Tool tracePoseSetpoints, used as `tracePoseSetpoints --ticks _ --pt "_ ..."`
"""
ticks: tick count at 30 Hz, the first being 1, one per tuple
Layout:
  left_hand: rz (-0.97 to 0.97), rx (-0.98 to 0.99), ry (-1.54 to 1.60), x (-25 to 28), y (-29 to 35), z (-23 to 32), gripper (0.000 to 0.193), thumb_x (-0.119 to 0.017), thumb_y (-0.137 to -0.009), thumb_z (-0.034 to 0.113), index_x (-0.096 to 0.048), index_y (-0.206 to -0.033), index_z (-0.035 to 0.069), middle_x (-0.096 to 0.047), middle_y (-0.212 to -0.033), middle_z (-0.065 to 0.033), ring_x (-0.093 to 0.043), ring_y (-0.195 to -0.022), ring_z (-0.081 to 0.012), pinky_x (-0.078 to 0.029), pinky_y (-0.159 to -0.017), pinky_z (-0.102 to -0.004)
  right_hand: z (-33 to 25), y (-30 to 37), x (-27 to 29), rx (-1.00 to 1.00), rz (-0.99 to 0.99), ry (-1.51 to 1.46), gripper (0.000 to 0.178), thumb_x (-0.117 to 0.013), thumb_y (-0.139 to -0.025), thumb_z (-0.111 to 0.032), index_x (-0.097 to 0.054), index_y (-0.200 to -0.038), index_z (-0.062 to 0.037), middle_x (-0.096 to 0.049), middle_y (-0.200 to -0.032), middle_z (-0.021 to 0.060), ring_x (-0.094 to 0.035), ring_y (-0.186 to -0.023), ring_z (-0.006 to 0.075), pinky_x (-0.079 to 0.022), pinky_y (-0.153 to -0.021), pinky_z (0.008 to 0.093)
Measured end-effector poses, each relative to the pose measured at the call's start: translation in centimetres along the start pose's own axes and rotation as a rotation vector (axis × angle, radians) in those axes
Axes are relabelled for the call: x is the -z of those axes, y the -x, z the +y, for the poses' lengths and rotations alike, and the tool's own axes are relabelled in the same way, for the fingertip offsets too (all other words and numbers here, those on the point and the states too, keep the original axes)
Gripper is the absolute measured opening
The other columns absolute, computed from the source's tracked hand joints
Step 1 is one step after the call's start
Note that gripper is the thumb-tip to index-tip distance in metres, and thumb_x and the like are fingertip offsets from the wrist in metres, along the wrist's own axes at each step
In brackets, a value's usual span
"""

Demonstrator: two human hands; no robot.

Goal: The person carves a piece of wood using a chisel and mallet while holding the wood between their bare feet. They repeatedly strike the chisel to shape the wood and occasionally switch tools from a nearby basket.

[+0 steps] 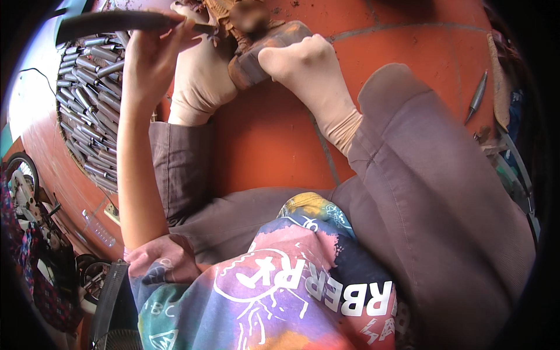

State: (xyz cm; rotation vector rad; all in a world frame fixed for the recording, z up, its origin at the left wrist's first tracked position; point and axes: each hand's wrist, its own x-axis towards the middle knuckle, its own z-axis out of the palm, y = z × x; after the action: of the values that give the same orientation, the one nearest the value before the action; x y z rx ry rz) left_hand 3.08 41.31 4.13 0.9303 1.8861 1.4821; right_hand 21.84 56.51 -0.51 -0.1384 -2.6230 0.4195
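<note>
The dark blade (111,22) lay level near the top edge, above the tray of metal tubes (87,105). The left hand (153,55) gripped its end, fingers curled shut around it. The right hand was out of sight. 2 socked feet (303,64) pinned a wooden block (256,55) against the orange floor (268,146), which lay bare below them.

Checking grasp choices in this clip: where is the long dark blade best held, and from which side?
Probably at the near end, where the left hand already pinches the dark blade. It lies roughly level and stretches away to the left, so come from below, fingers wrapping upward around the narrow end.
</note>
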Motion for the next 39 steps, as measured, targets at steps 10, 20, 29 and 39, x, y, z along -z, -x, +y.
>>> tracePoseSetpoints --ticks 10,20,29,39 --pt "-0.061 0.048 -0.131 1.1 -0.8 -0.8 0.020 -0.056 -0.096 0.006 -0.051 -0.112 -0.005 -0.068 -0.098 -0.0182 -0.069 -0.095 -0.0262 -0.057 -0.087 -0.0345 0.0 -0.3 0.6 0.036 -0.028 0.078 0.017 -0.067 -0.069 -0.013 -0.051 -0.066 -0.0143 -0.056 -0.054 0.0039 -0.060 -0.052 0.0224 -0.046 -0.053 0.0336" --pt "0.156 -0.005 -0.116 -2.4 -0.4 1.7 0.003 -0.057 -0.093 -0.002 -0.056 -0.095 -0.004 -0.063 -0.084 -0.0081 -0.067 -0.083 -0.0164 -0.057 -0.075 -0.0286 -0.1 -0.2 0.4 0.018 -0.025 0.059 0.016 -0.068 -0.067 -0.013 -0.052 -0.066 -0.0146 -0.056 -0.053 0.0035 -0.061 -0.053 0.0226 -0.047 -0.054 0.0345" --pt "0.063 -0.120 -0.645 -1.6 -0.2 1.3 0.016 -0.064 -0.092 0.011 -0.060 -0.104 0.000 -0.070 -0.086 -0.0135 -0.071 -0.087 -0.0193 -0.055 -0.072 -0.0295 -0.1 -0.3 0.6 0.018 0.066 -0.024 0.010 -0.066 -0.069 -0.010 -0.058 -0.071 -0.0142 -0.058 -0.056 0.0044 -0.062 -0.055 0.0237 -0.049 -0.054 0.0358" --pt "0.092 -0.226 -0.759 -3.2 0.2 1.9 0.015 -0.063 -0.090 0.005 -0.057 -0.103 0.002 -0.067 -0.083 -0.0136 -0.070 -0.076 -0.0258 -0.055 -0.066 -0.0342 0.2 -0.4 0.6 0.028 0.031 -0.016 0.009 -0.066 -0.068 -0.011 -0.058 -0.066 -0.0159 -0.058 -0.055 0.0050 -0.062 -0.053 0.0242 -0.051 -0.053 0.0357"
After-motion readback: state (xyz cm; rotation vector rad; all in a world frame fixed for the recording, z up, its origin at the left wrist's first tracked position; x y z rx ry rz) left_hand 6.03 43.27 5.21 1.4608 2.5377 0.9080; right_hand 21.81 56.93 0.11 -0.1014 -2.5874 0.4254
